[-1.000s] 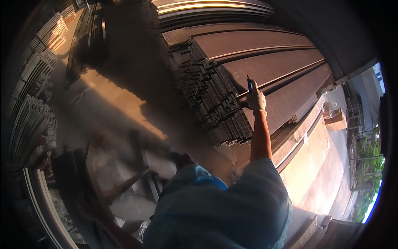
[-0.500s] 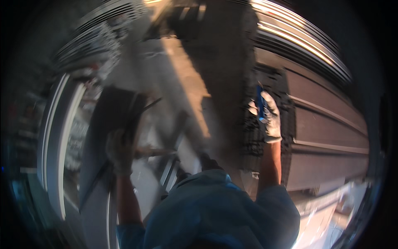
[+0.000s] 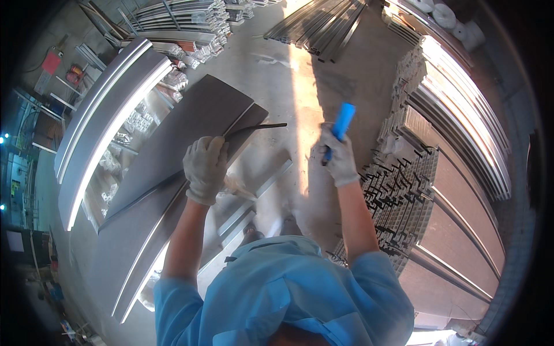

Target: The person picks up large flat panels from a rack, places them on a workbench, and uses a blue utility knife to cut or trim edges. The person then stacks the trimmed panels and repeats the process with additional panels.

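My left hand [image 3: 205, 167], in a white work glove, is closed on a thin black flexible strip [image 3: 257, 127]. One end of the strip sticks out to the right of the fist. Beneath that hand lies a long dark grey panel [image 3: 202, 109] with a pale groove along it, slanting from lower left to upper right. In my right hand [image 3: 340, 155], also gloved, is a slim blue hand tool [image 3: 344, 120]. It points upward out of the fist, and its lower end shows below the fingers; its exact kind is unclear from motion blur.
At right stands a stack of brown-grey hollow profiles [image 3: 456, 230] with black strips [image 3: 398, 190] poking from their ends. Silver profiles [image 3: 456, 98] are piled behind it. More long panels [image 3: 109, 121] lie at left. Dark bars [image 3: 317, 26] rest on the concrete floor ahead.
My right hand has moved left, away from the profile stack, with the blue tool still in it. My left hand, holding the strip, has moved up and right. The view has turned and brightened.
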Tool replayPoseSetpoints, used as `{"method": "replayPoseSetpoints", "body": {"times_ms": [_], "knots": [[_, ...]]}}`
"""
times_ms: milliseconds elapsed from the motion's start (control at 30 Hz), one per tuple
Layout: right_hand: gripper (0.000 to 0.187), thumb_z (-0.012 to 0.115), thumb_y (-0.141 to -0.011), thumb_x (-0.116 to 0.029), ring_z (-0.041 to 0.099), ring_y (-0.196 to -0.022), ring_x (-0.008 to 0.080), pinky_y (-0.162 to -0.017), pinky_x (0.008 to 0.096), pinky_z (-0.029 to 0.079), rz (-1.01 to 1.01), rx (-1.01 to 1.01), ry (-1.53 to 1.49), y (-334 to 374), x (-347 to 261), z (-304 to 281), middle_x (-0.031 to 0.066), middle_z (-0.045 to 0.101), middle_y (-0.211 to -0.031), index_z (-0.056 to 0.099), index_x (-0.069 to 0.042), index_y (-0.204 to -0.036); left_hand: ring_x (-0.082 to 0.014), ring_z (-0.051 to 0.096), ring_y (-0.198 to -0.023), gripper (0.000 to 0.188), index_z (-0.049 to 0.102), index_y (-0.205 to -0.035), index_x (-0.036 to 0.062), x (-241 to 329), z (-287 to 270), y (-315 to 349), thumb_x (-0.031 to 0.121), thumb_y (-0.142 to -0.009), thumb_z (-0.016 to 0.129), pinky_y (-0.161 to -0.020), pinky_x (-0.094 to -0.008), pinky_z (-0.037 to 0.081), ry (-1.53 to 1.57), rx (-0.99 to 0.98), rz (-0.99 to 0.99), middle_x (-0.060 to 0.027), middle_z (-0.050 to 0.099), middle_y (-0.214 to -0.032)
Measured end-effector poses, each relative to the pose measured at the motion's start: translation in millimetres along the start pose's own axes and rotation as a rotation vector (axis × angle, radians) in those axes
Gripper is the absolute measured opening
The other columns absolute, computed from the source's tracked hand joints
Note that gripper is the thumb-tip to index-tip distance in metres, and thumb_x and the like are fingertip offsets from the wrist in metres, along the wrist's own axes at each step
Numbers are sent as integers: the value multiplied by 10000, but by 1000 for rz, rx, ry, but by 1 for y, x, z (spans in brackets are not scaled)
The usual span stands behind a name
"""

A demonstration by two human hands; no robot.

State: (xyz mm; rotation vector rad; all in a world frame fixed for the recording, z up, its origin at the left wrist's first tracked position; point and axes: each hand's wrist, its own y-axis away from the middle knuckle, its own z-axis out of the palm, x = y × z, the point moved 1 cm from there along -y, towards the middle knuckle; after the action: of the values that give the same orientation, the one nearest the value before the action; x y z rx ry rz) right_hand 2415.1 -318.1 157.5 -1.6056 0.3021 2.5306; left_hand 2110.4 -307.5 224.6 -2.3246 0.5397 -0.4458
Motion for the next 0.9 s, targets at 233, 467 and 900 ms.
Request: {"method": "replayPoseSetpoints", "body": {"times_ms": [233,467,900], "knots": [[281,753,-884,-288,483,-544,54,-471,209,394,298,-205,-76,-42,36,64,5,619,-798,655,-52,-1000,-283,626,-770,130,679,-880,98,0,-1,1,111,-767,744,-693,-402,487,3,-65,-5,-66,632,-838],[194,730,-866,-99,445,-546,48,-486,204,356,87,-272,69,-86,7,91,7,597,-730,661,-2,-1020,-256,616,-749,117,667,-864,129,3,5,0,146,-778,744,-706,-394,472,-128,-96,36,-42,608,-814],[191,726,-870,-95,460,-567,57,-517,219,395,99,-305,43,-116,20,105,37,638,-792,670,-14,-1034,-258,580,-946,117,666,-864,146,5,5,-14,226,-806,728,-863,-458,412,-245,-144,40,-31,595,-954]]}}
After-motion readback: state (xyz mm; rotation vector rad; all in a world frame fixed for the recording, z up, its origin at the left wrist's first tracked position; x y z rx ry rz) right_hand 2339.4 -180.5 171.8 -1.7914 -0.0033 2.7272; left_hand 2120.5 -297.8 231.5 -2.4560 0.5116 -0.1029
